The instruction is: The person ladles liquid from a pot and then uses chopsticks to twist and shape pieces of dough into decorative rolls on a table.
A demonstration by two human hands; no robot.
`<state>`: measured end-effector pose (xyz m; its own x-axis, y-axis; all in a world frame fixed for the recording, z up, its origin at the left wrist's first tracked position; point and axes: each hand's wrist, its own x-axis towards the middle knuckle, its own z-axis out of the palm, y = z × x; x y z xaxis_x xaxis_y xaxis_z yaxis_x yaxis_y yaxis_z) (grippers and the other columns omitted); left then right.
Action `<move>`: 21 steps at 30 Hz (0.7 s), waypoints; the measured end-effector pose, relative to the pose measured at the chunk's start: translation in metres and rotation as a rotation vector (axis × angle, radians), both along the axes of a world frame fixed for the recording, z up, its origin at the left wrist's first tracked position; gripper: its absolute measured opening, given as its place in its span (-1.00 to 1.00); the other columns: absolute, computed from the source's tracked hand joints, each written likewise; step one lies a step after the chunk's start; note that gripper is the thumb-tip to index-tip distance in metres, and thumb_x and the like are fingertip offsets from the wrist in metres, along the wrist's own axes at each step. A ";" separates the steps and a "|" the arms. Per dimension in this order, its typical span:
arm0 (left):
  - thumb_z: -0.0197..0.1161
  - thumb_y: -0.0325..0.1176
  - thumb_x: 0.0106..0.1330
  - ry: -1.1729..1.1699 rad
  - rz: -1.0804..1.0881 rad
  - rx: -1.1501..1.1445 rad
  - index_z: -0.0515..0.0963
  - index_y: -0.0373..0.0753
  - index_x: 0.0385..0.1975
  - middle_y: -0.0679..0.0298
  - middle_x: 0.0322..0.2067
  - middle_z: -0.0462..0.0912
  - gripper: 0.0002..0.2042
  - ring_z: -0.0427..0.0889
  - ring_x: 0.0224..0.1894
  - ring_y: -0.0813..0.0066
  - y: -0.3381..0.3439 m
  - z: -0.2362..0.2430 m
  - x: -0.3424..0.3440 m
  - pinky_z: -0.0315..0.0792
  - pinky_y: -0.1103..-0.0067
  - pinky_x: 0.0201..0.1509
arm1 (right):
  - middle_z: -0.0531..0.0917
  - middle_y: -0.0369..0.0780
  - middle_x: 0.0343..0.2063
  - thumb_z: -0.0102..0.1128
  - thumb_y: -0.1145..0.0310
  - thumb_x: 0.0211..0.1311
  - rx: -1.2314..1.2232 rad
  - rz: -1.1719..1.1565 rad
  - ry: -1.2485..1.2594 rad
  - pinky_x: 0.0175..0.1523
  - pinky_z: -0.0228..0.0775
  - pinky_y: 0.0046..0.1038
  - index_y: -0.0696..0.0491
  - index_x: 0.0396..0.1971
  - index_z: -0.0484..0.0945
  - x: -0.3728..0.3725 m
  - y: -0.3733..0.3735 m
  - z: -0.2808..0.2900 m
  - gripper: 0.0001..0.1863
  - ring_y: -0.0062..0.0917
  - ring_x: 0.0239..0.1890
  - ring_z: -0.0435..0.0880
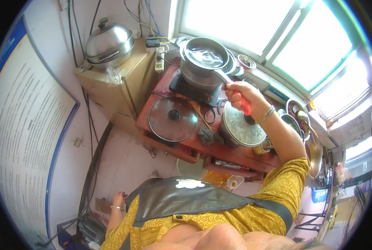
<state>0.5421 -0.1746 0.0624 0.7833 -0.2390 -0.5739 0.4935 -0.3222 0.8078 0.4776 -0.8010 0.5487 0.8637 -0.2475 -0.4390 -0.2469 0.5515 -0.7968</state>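
Observation:
My right hand [240, 96] is closed on the red-tipped handle [246, 107] of a steel saucepan [204, 56], which holds clear liquid and is over a wider pot [199, 81] on a black electric hob [179, 89]. Whether the saucepan touches that pot, I cannot tell. Just below my right hand lies a lidded pot [239, 127]. My left hand [119, 200] hangs low by my side at the lower left, fingers loosely apart, holding nothing visible.
The red table [148, 125] also bears a glass lid [163, 123], scissors [213, 114] and a dark scrubber [209, 134]. A steel cooker [108, 48] sits on a brown cabinet [111, 98] at left. Bowls [296, 110] crowd the right, below the window. Cables run down the wall.

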 end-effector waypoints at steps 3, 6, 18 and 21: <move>-0.02 -0.29 0.30 0.167 0.073 -0.138 0.38 -0.40 -0.17 0.07 -0.40 0.56 -0.72 0.56 -0.53 0.35 -0.084 0.073 0.078 0.49 0.54 -0.54 | 0.38 -0.39 -0.63 0.03 0.49 0.20 -0.017 -0.080 0.012 -0.70 0.13 -0.77 0.14 -0.43 0.40 0.028 -0.042 -0.005 -0.94 -0.80 -0.70 0.32; -0.04 -0.30 0.33 0.022 -0.243 -0.144 0.42 -0.40 -0.19 0.14 -0.47 0.57 -0.74 0.53 -0.60 0.50 -0.162 0.139 0.150 0.44 0.63 -0.60 | 0.40 -0.39 -0.63 0.03 0.52 0.18 -0.108 -0.194 0.071 -0.69 0.19 -0.74 0.09 -0.45 0.39 0.056 -0.061 -0.007 -0.96 -0.79 -0.70 0.34; 0.02 -0.36 0.32 -0.155 -0.988 -0.359 0.49 -0.33 -0.22 0.34 -0.53 0.57 -0.81 0.36 -0.63 0.76 -0.344 0.245 0.245 0.29 0.75 -0.58 | 0.43 -0.33 -0.69 0.12 0.49 0.10 -0.617 -0.445 0.383 -0.71 0.25 -0.59 0.06 -0.56 0.37 0.102 -0.101 -0.047 -0.88 -0.68 -0.74 0.40; 0.02 -0.37 0.31 -0.203 -1.084 -0.421 0.49 -0.33 -0.24 0.35 -0.55 0.55 -0.81 0.36 -0.61 0.76 -0.372 0.245 0.251 0.28 0.74 -0.57 | 0.43 -0.30 -0.79 0.07 0.41 0.10 -0.779 -0.396 0.412 -0.84 0.11 -0.58 0.02 -0.64 0.36 0.096 -0.112 -0.061 -0.84 -0.64 -0.85 0.36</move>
<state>0.7935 -0.5466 0.3078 0.1229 -0.9761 -0.1794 -0.0243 -0.1836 0.9827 0.5732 -0.9127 0.4873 0.4700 -0.8377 -0.2781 -0.4987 0.0079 -0.8667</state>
